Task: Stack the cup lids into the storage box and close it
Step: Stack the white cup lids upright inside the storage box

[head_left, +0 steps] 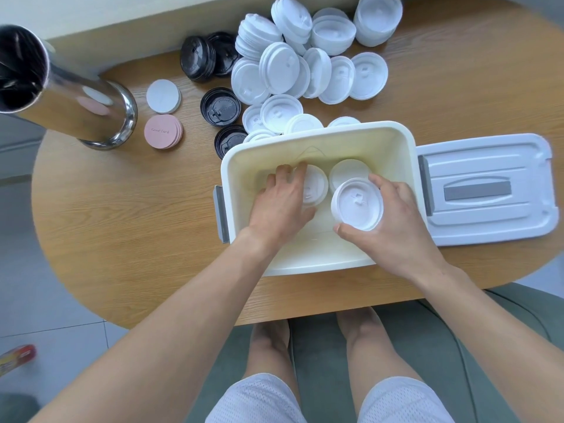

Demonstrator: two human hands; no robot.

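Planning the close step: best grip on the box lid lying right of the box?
Take the box lid by its long outer edges, from above. It lies flat on the table, top up; the grey handle is recessed and shallow, offering little for fingers.

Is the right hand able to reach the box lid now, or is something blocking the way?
Probably yes, once freed. The storage box lid lies flat on the table just right of the storage box, with nothing on it. But the right hand holds a stack of white cup lids inside the box.
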